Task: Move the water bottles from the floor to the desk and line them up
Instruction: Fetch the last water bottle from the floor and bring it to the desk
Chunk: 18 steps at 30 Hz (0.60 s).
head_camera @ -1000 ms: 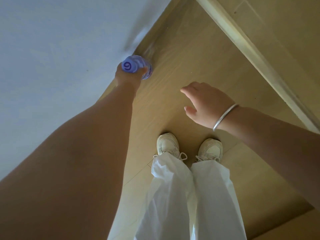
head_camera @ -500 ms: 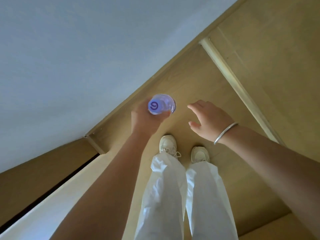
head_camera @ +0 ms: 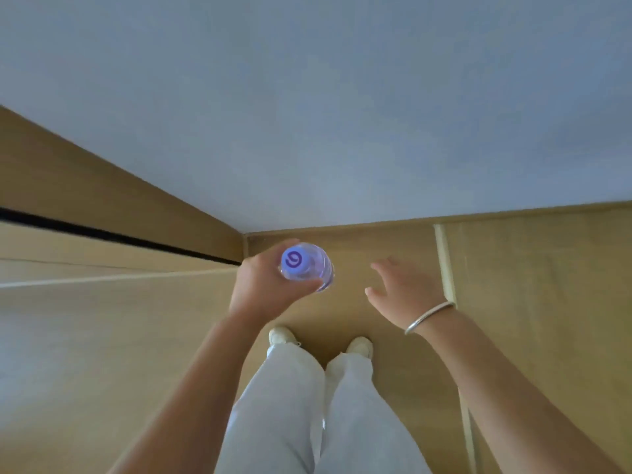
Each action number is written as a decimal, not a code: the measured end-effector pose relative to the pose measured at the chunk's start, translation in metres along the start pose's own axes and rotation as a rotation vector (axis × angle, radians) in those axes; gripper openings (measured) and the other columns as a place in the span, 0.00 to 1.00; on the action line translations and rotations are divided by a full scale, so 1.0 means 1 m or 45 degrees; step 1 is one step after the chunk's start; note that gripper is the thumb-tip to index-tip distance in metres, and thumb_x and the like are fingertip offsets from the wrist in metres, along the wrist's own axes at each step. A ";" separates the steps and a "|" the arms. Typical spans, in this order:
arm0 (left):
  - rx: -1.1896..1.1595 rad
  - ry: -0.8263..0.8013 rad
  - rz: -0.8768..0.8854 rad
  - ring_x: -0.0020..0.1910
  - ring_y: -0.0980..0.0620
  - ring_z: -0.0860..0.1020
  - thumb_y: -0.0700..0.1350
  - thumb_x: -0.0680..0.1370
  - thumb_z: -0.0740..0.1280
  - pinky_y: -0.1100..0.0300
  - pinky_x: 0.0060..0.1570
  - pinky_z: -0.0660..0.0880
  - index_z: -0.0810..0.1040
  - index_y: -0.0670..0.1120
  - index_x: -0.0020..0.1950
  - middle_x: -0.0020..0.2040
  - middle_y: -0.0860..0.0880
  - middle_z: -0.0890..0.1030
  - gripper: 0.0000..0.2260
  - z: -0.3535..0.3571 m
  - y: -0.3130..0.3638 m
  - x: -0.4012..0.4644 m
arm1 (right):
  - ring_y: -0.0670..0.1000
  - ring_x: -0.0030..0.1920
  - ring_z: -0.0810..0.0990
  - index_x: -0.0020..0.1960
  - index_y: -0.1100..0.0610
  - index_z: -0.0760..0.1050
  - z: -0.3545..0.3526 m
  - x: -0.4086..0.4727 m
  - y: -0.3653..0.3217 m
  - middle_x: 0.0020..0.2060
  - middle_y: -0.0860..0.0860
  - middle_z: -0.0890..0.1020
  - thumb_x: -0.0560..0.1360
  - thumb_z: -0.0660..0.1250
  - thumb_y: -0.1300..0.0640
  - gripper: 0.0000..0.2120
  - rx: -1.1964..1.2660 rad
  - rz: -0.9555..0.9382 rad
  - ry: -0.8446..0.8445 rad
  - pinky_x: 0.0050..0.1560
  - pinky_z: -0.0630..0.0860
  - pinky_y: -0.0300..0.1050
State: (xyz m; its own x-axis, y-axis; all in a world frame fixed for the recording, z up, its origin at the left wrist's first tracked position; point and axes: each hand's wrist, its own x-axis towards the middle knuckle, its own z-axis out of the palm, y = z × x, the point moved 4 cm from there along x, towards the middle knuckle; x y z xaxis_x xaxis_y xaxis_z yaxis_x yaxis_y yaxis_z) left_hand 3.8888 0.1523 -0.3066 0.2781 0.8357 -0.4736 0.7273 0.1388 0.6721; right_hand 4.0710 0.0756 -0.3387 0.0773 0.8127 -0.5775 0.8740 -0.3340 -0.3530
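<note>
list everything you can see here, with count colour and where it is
water bottle: 1, clear with a pale purple cap, seen from above, held above the floor left of centre
floor: 1, light wood, centre and lower right
wall: 1, pale grey-blue, upper part of the view
wooden panels: light brown, left side, with a dark gap running across them
pale strip: 1, cream, running down the floor at right
bracelet: 1, silver, on the right wrist
shoes: 2, white, on the floor at lower centre
trousers: 1 pair, white, bottom centre
left hand: grips the water bottle
right hand: fingers spread, holds nothing, right of the bottle
</note>
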 end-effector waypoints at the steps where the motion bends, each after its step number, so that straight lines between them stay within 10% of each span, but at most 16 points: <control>1: -0.033 0.067 -0.002 0.38 0.71 0.75 0.47 0.64 0.76 0.77 0.35 0.69 0.76 0.59 0.40 0.37 0.69 0.78 0.12 -0.024 0.001 -0.018 | 0.54 0.64 0.70 0.67 0.56 0.66 -0.009 -0.007 -0.025 0.63 0.52 0.72 0.78 0.58 0.50 0.20 -0.014 -0.054 0.015 0.61 0.70 0.49; 11: -0.223 0.665 -0.167 0.41 0.70 0.75 0.58 0.58 0.72 0.74 0.35 0.70 0.68 0.80 0.37 0.38 0.74 0.76 0.19 -0.208 -0.098 -0.179 | 0.56 0.63 0.70 0.65 0.59 0.69 -0.003 -0.040 -0.286 0.63 0.55 0.73 0.77 0.61 0.50 0.20 -0.298 -0.573 -0.049 0.61 0.69 0.50; 18: -0.370 1.003 -0.419 0.43 0.54 0.79 0.59 0.56 0.69 0.59 0.43 0.76 0.71 0.70 0.38 0.41 0.59 0.81 0.14 -0.312 -0.233 -0.295 | 0.56 0.62 0.71 0.68 0.56 0.67 0.079 -0.082 -0.479 0.63 0.54 0.72 0.77 0.62 0.49 0.22 -0.457 -0.877 -0.187 0.60 0.69 0.46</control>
State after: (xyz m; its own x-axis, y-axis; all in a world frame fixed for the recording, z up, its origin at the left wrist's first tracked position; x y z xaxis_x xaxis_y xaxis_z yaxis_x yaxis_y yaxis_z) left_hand 3.4412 0.0396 -0.1463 -0.5043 0.8371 -0.2121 0.4773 0.4749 0.7393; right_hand 3.6082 0.1311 -0.1811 -0.5798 0.7009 -0.4155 0.8055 0.4164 -0.4217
